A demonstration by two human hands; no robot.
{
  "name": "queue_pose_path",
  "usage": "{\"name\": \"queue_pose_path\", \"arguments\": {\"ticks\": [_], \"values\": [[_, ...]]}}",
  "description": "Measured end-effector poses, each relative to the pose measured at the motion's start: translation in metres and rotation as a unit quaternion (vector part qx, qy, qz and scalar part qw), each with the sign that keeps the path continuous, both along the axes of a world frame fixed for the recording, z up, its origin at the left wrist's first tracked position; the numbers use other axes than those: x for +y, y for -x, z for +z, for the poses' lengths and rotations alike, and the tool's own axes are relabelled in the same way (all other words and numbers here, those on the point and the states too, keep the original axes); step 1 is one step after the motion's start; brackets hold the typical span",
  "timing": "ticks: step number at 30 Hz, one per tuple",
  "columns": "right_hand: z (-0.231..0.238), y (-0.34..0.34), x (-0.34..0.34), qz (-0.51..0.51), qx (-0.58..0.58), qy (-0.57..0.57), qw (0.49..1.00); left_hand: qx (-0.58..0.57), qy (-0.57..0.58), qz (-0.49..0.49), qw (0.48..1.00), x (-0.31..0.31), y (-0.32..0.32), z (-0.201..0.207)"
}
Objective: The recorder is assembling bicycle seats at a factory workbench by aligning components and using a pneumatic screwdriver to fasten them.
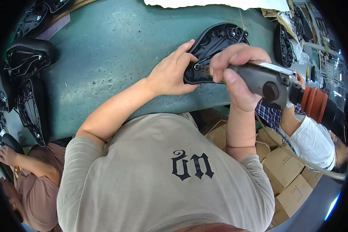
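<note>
A black bicycle saddle (209, 43) lies upside down on the green worktable, its metal rails and springs facing up. My left hand (172, 74) holds its near left end, fingers along the rim and thumb at the edge. My right hand (241, 94) is closed around a dark grey power screwdriver (259, 77) with an orange ring at its rear. The bit points left and meets the saddle near a small round metal fitting (197, 67), close to my left fingers. Part of the saddle is hidden behind my right hand.
Several upturned saddles (31, 54) sit on the table (104, 50) at left; another saddle (283, 46) lies at right. White sheeting (220, 3) covers the far edge. Cardboard boxes (284, 166) stand below right. Co-workers are at left (38, 174) and right (313, 139).
</note>
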State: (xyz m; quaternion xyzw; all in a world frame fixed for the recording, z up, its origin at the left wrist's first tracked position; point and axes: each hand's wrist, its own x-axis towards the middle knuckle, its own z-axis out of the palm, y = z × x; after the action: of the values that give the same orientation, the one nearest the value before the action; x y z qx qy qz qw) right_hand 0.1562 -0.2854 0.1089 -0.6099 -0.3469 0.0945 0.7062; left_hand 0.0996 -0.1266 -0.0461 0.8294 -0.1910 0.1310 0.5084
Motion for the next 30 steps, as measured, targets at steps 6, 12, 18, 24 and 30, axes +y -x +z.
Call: {"name": "queue_pose_path", "arguments": {"ticks": [6,12,18,24,30], "values": [[-0.013,0.000,-0.010,-0.007,-0.062,0.023,0.998,-0.001,0.005,-0.004,1.000,0.001,0.000,0.010],[0.021,0.012,-0.018,-0.012,-0.052,-0.134,0.990,0.045,0.002,-0.031,0.999,0.024,0.002,0.023],[0.065,0.039,-0.111,-0.029,-0.112,-0.092,0.989,0.140,-0.097,-0.053,0.984,0.104,0.029,0.061],[0.040,0.040,-0.088,-0.075,-0.136,-0.098,0.983,-0.021,-0.176,-0.013,0.984,0.047,0.001,0.094],[0.010,0.035,-0.059,-0.139,-0.076,-0.047,0.986,-0.044,-0.230,0.126,0.964,0.007,-0.008,0.056]]}}
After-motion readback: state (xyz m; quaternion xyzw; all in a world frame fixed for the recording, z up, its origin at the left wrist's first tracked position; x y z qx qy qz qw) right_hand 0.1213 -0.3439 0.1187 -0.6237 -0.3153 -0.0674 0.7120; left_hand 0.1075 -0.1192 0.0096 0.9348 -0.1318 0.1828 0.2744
